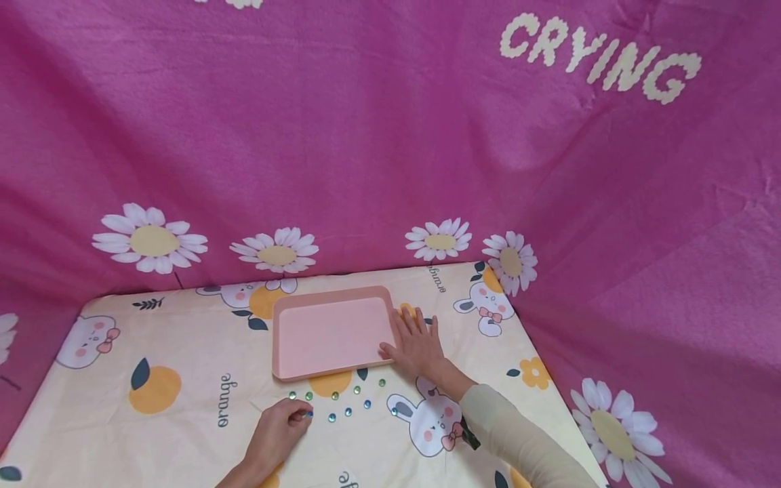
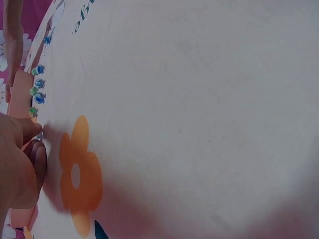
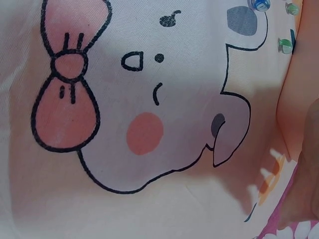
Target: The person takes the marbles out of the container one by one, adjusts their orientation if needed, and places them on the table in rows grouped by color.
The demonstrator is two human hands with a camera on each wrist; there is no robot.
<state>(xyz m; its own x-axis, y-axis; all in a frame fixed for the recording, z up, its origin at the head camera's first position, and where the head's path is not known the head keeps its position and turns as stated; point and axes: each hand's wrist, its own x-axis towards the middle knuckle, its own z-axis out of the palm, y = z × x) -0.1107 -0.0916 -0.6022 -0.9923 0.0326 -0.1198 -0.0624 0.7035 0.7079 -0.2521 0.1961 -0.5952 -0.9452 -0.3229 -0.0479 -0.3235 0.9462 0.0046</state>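
Observation:
A shallow pink tray lies on the patterned cloth. In front of it, several green glass marbles form a row, with several blue marbles in a second row nearer the person. My left hand pinches a blue marble at the left end of the nearer row; in the left wrist view, the fingers mostly hide it. Fingers spread, my right hand rests at the tray's right edge, its thumb over the front right corner. The right wrist view shows only part of this hand, beside the tray wall.
A cream cloth printed with rabbits, oranges and flowers covers the table. Pink fabric with daisies hangs behind and at both sides. A small black object lies beside the right forearm. One blue marble sits farther right than the others.

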